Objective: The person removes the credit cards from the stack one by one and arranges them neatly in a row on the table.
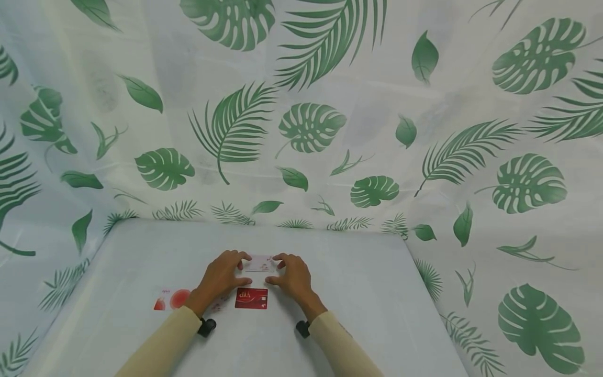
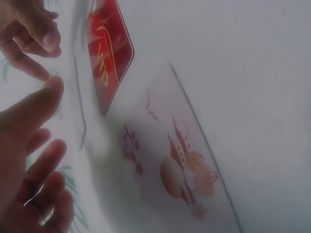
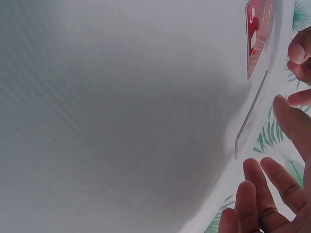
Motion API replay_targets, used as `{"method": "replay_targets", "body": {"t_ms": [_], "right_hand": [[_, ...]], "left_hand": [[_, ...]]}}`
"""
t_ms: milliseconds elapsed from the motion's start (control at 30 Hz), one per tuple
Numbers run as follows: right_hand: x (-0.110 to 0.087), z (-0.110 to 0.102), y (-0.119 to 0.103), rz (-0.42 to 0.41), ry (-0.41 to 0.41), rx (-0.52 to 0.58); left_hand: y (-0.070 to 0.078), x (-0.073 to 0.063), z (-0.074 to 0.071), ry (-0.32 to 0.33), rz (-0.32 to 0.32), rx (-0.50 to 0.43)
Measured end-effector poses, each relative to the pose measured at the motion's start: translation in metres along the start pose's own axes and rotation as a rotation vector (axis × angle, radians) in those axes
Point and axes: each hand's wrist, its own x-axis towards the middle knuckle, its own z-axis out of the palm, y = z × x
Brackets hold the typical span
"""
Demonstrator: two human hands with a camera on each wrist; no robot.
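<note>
A pale card with a pinkish print (image 1: 259,263) lies flat on the table between my two hands. My left hand (image 1: 223,275) is at its left end and my right hand (image 1: 293,275) at its right end, fingers loosely bent and thumbs towards each other. Whether any fingertip touches the card I cannot tell. Just nearer to me is a red VIP card (image 1: 251,298), its lettering upside down. Another pale card, with blossoms and a building (image 2: 180,160), is partly covered by my left wrist in the head view.
Left of my left wrist lies a white card with a red circle (image 1: 179,298). All the cards rest on a white table (image 1: 367,293). Leaf-printed sheeting (image 1: 311,173) rises behind the table and along both sides.
</note>
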Motion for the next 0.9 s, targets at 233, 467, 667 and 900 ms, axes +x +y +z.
{"method": "replay_targets", "body": {"t_ms": [233, 467, 667, 900], "right_hand": [[0.006, 0.002, 0.003, 0.006, -0.007, -0.006], [0.013, 0.002, 0.003, -0.027, -0.036, 0.004], [0.023, 0.005, 0.005, -0.023, -0.055, -0.011], [0.03, 0.005, 0.006, -0.038, -0.084, -0.002]], "left_hand": [[-0.002, 0.008, 0.005, 0.004, 0.004, 0.005], [-0.002, 0.016, 0.007, 0.014, -0.005, 0.003], [-0.001, 0.023, 0.009, 0.015, -0.013, 0.016], [-0.004, 0.028, 0.012, -0.012, -0.025, 0.032]]}}
